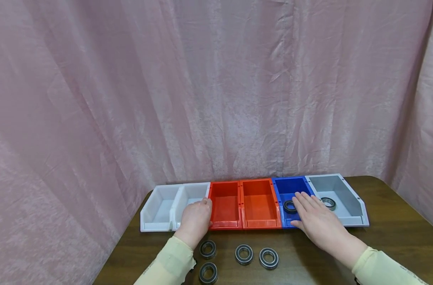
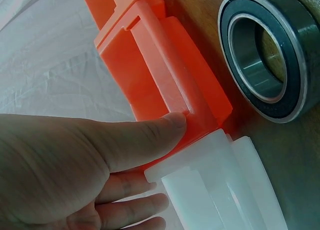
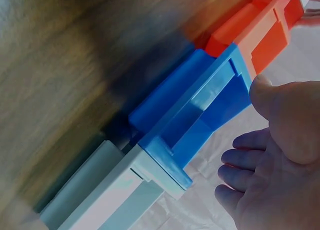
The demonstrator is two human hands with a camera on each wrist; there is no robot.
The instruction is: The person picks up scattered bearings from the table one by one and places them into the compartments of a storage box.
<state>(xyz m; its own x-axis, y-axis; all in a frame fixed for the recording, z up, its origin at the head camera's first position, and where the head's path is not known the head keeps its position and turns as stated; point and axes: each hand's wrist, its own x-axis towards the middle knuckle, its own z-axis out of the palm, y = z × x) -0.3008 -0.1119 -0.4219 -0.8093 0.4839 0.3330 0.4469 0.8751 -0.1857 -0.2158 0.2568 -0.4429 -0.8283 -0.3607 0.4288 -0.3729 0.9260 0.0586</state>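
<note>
My left hand [image 1: 196, 219] is over the join between a white bin [image 1: 189, 189] and the red bin [image 1: 225, 225]. In the left wrist view its thumb [image 2: 160, 135] lies against the red bin's front lip, the other fingers extend loosely below it, and nothing shows in its grip. My right hand [image 1: 317, 223], fingers straight and together, hovers over the blue bin [image 1: 291, 182] beside a dark ball bearing [image 1: 285, 207] lying inside. Another bearing [image 1: 333, 204] rests in the grey bin [image 1: 357, 219], just beyond the right fingers.
Several bearings lie on the brown table [image 1: 384, 213] before the bins, including one bearing [image 1: 202, 250] near the left wrist and another bearing [image 1: 262, 259] in the middle. An orange bin [image 1: 260, 224] sits between red and blue. A pink curtain [image 1: 220, 99] hangs behind.
</note>
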